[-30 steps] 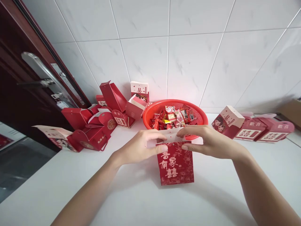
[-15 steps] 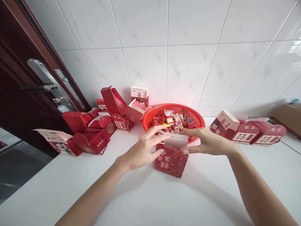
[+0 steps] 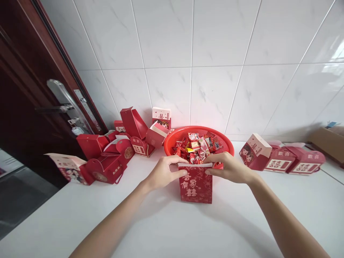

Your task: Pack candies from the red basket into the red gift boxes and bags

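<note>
A dark red box (image 3: 197, 188) with pale lettering stands upright on the white table (image 3: 172, 233), in front of the basket. My left hand (image 3: 165, 172) pinches its upper left corner, thumb on the front face. At the upper right corner, my right hand (image 3: 231, 167) grips the same box between thumb and fingers. A pale flap edge lies along the top of the box, between both hands. Just behind, a red plastic basket (image 3: 228, 141) holds several wrapped candies (image 3: 195, 145); its front rim is partly hidden by the hands and box.
Several red boxes (image 3: 109, 170), some with open tops, are heaped at the left. More boxes (image 3: 279, 161) stand in a row at the right, near a brown carton (image 3: 326, 143). A tiled wall (image 3: 215, 96) rises behind; a dark door (image 3: 24, 82) is at the left.
The box has turned to face me squarely, and its raised white flap has folded down. Both hands have closed onto its top corners. The camera view has tilted slightly upward.
</note>
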{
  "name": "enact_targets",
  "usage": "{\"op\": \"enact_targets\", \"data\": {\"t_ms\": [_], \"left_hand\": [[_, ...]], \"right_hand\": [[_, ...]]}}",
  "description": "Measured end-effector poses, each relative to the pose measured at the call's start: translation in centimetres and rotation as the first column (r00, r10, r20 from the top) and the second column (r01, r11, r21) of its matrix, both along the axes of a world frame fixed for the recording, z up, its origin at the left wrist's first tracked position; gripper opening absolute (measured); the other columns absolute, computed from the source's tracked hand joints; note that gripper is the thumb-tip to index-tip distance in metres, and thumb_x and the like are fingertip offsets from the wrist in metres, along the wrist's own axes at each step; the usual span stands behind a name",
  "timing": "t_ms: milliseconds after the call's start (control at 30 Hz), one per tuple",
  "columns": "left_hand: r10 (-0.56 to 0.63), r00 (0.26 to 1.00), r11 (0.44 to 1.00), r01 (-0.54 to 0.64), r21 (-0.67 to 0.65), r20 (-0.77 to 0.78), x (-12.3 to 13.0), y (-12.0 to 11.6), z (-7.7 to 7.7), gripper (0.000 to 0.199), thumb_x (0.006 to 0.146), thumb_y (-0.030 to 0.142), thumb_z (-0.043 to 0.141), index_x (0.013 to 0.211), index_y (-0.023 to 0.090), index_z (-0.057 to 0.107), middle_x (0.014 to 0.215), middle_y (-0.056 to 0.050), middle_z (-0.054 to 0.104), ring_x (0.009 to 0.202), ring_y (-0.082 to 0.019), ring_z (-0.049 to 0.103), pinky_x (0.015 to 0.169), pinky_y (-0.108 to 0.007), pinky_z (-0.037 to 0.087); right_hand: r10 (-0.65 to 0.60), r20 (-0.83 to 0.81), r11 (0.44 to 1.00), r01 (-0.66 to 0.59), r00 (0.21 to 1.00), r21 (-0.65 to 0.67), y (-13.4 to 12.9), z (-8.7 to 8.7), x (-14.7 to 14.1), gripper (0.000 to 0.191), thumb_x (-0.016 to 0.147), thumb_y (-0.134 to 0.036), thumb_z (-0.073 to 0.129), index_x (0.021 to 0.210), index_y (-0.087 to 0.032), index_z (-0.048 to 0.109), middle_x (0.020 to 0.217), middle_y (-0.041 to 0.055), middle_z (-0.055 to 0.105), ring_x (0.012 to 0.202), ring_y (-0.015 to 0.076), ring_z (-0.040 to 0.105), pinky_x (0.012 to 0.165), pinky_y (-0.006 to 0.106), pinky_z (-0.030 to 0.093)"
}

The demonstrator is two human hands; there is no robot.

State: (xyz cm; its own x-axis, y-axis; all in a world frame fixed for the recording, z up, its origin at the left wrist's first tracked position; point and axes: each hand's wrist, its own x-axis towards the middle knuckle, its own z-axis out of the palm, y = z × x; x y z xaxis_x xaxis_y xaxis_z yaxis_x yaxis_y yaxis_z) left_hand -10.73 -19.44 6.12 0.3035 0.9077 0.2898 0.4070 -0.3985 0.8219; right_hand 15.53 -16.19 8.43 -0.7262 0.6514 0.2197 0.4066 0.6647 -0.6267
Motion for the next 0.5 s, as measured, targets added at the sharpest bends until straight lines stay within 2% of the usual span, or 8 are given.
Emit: {"op": "enact_targets", "data": {"t_ms": [100,167,267,367,500], "left_hand": [[-0.046,0.986,0.995,0.060,-0.083,0.157,-0.1,-0.2,0.6,0.020,0.083,0.031,0.075,0.096,0.017,0.077,0.095,-0.005,0.078,0.090,-0.022,0.072,0.086,-0.032,0.058],[-0.061,0.971,0.992,0.085,-0.098,0.233,0.0,-0.5,0.9,0.025,0.088,0.037,0.072,0.101,0.016,0.076,0.099,-0.006,0.078,0.092,-0.022,0.072,0.084,-0.031,0.058],[-0.083,0.959,0.990,0.112,-0.091,0.271,0.2,-1.0,1.1,0.033,0.092,0.041,0.069,0.114,0.018,0.073,0.111,-0.008,0.077,0.100,-0.022,0.071,0.088,-0.032,0.058],[-0.097,0.956,0.987,0.129,-0.099,0.277,0.3,-1.5,1.1,0.041,0.090,0.043,0.071,0.124,0.020,0.068,0.117,-0.008,0.075,0.104,-0.023,0.071,0.091,-0.032,0.059],[0.023,0.978,0.999,-0.013,-0.051,0.205,0.1,-1.7,1.1,0.050,0.088,0.047,0.072,0.129,0.019,0.066,0.090,-0.005,0.076,0.089,-0.022,0.072,0.080,-0.031,0.059]], "right_hand": [[-0.022,-0.192,0.996,0.005,0.981,-0.086,0.0,0.0,-0.2,0.023,0.092,-0.039,0.065,0.095,-0.017,0.071,0.090,0.0057,0.073,0.078,0.0176,0.062,0.070,0.032,0.051],[-0.039,-0.328,0.987,-0.016,0.944,-0.161,-0.2,0.0,-0.4,0.027,0.091,-0.044,0.066,0.092,-0.017,0.071,0.091,0.0065,0.072,0.079,0.0183,0.063,0.070,0.032,0.052],[-0.066,-0.490,0.969,-0.061,0.869,-0.239,-0.6,-0.1,-0.8,0.031,0.089,-0.048,0.069,0.086,-0.017,0.069,0.080,0.0035,0.065,0.072,0.0167,0.060,0.064,0.031,0.051],[-0.096,-0.534,0.967,-0.049,0.840,-0.251,-0.8,-0.2,-1.3,0.033,0.089,-0.049,0.070,0.081,-0.017,0.067,0.073,0.0015,0.059,0.067,0.0147,0.054,0.059,0.029,0.048],[-0.074,-0.536,0.971,-0.063,0.841,-0.232,-0.9,-0.3,-1.7,0.033,0.090,-0.049,0.069,0.085,-0.017,0.066,0.078,0.0020,0.058,0.071,0.0143,0.054,0.061,0.028,0.049]]}}
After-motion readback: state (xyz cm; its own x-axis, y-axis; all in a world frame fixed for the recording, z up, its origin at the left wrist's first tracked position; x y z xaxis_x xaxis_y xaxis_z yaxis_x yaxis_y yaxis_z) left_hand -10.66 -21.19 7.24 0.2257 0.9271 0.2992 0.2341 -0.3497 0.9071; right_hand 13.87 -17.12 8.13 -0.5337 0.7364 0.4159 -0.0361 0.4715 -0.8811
